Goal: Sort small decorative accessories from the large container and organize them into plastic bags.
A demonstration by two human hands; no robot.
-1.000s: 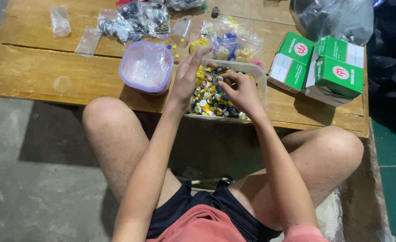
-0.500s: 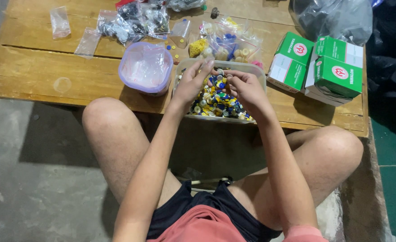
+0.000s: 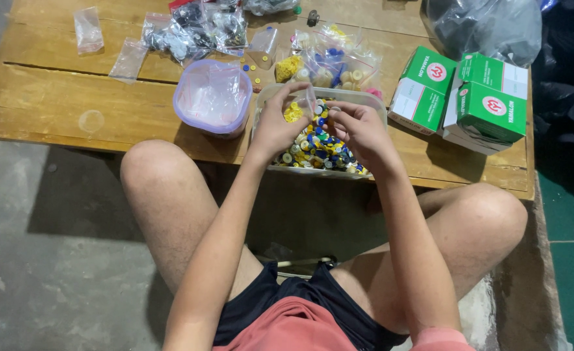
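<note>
Both hands now raised off the buttons, fingers pinched on a small clear bag

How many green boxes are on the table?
3 that I can see: one green box nearest the tub, two stacked at the table's right end. Others may be hidden.

Both hands sit over the tray of buttons; a lidded tub stands just beside it on the left, and 2 green boxes close the right side. Behind the tray, filled bags crowd the table. Bare wood on the far left gives open passage, with only 2 small bags near the back edge.
</note>
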